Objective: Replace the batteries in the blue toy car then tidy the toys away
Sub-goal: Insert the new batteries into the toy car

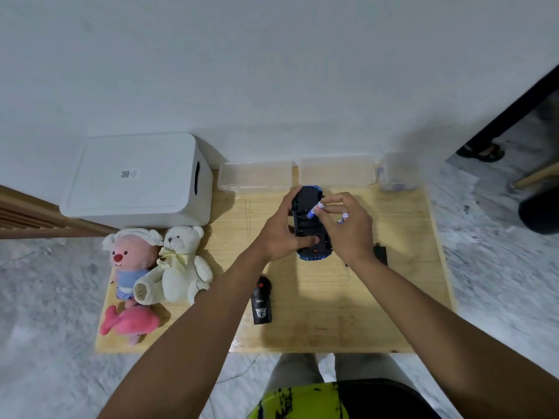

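The blue toy car lies upside down above the wooden table, its black underside and battery bay facing up. My left hand grips its left side, thumb across the near end. My right hand pinches a blue-and-white battery over the bay; a second battery sits between its fingers. A black battery cover lies right of the car. The black remote control rests on the table nearer me.
A white lidded storage box stands at the back left. Two clear plastic containers and a clear jar line the far edge. Three plush toys, a pink-faced one, a white bear and a pink one, lie at the left.
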`<action>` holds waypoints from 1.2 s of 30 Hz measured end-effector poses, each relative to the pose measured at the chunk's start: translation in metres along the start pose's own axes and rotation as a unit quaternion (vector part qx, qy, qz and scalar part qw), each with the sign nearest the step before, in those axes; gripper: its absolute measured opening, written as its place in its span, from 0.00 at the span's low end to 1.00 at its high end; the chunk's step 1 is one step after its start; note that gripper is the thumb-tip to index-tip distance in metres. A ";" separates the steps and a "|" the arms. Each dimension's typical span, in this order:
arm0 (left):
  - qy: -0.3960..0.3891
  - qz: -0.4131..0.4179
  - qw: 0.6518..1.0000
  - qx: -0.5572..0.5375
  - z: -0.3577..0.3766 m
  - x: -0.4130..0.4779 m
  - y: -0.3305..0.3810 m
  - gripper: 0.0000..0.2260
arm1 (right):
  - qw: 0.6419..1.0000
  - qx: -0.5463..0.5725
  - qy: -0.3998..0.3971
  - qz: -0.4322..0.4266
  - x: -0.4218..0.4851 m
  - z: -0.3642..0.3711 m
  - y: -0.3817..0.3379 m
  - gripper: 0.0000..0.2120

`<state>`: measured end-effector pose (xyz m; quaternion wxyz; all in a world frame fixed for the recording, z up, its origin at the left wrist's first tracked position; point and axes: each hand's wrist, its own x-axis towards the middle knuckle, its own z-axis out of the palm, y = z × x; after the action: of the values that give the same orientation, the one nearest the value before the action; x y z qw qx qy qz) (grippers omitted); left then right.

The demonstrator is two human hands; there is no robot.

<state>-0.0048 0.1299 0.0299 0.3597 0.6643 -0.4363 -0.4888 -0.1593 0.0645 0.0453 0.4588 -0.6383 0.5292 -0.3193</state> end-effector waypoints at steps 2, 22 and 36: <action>0.004 0.008 1.000 -0.003 0.001 -0.001 0.004 0.49 | 0.999 -0.004 0.035 -0.006 -0.004 0.001 0.001 0.05; 0.042 0.032 0.999 -0.011 0.001 -0.013 0.023 0.41 | 0.994 -0.089 0.064 -0.017 -0.006 -0.008 -0.010 0.02; 0.032 0.018 0.999 -0.016 0.003 -0.014 0.018 0.42 | 0.982 -0.076 -0.116 0.131 0.010 -0.035 -0.042 0.05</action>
<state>-0.0140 0.1360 0.0499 0.3926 0.6657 -0.4286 -0.4681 -0.1725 0.0472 0.0963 0.5049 -0.6294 0.5741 -0.1392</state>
